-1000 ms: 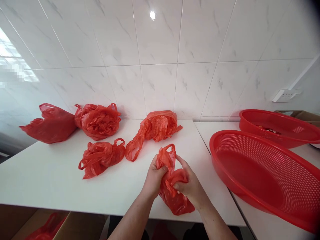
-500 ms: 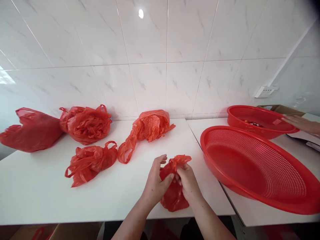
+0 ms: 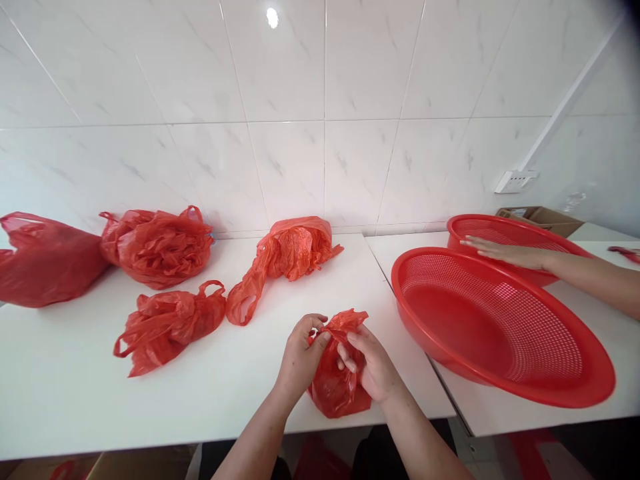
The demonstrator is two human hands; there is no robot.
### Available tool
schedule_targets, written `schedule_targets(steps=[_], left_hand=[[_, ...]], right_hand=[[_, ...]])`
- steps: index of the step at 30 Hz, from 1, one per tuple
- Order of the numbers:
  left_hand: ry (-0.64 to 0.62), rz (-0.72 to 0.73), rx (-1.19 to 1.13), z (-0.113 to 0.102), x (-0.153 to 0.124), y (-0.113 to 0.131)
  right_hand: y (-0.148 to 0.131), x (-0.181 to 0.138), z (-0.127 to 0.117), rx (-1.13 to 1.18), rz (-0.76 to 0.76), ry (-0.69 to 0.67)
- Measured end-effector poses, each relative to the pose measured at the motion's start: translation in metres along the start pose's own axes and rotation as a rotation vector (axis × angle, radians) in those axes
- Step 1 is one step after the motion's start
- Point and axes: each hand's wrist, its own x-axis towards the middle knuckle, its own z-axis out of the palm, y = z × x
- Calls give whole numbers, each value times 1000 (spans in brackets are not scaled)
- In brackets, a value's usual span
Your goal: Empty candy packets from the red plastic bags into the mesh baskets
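Observation:
A small red plastic bag (image 3: pixel 336 387) rests on the front edge of the white table (image 3: pixel 75 400). My left hand (image 3: pixel 299 357) pinches its top on the left side. My right hand (image 3: pixel 373 363) grips the top from the right, fingers working at the bunched opening. The bag's contents are hidden.
Several other red bags lie behind: one (image 3: pixel 167 323) near left, one (image 3: pixel 287 253) at centre back, one (image 3: pixel 157 243) and one (image 3: pixel 45 257) far left. A large red mesh basket (image 3: pixel 500 327) sits right. Another person's hand (image 3: pixel 505 252) rests on a second red basket (image 3: pixel 505 230). A cardboard box (image 3: pixel 540 217) stands behind.
The bag's upright top has been pulled down and bunched between my hands. Another person's hand came in from the right onto the far basket. The view shifted right.

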Motion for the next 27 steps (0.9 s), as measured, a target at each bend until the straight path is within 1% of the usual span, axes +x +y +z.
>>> schedule_targets(steps=[2, 4, 6, 8, 10, 12, 15, 18, 20, 22, 25, 27], left_hand=[[-65, -53, -161, 2, -2, 1], [-164, -113, -304, 4, -2, 2], [-206, -154, -346, 4, -2, 1], [-166, -167, -300, 3, -1, -2], [-107, -162, -250, 2, 1, -4], [-82, -154, -233, 0, 1, -5], [-77, -141, -226, -1, -1, -2], [-122, -117, -130, 0, -7, 4], [-166, -78, -5, 2, -10, 7], [-192, -23, 118, 3, -12, 8], [-209, 34, 224, 4, -12, 5], [-224, 53, 247, 4, -11, 3]], right_hand=[[-1, -2, -2, 15, -11, -61], [-2, -3, -5, 48, -5, -99], [-4, -2, -8, 61, 10, -99], [-8, -2, -10, -5, 15, -80], [-11, -2, -10, -114, 10, -65], [-14, -2, -9, -241, -6, -33], [-10, 0, -7, -487, -61, 97], [0, 5, -11, -669, -93, 238], [5, 8, -16, -687, -96, 307], [8, 10, -19, -676, -115, 347], [6, 12, -20, -670, -157, 351], [5, 12, -19, -624, -137, 341]])
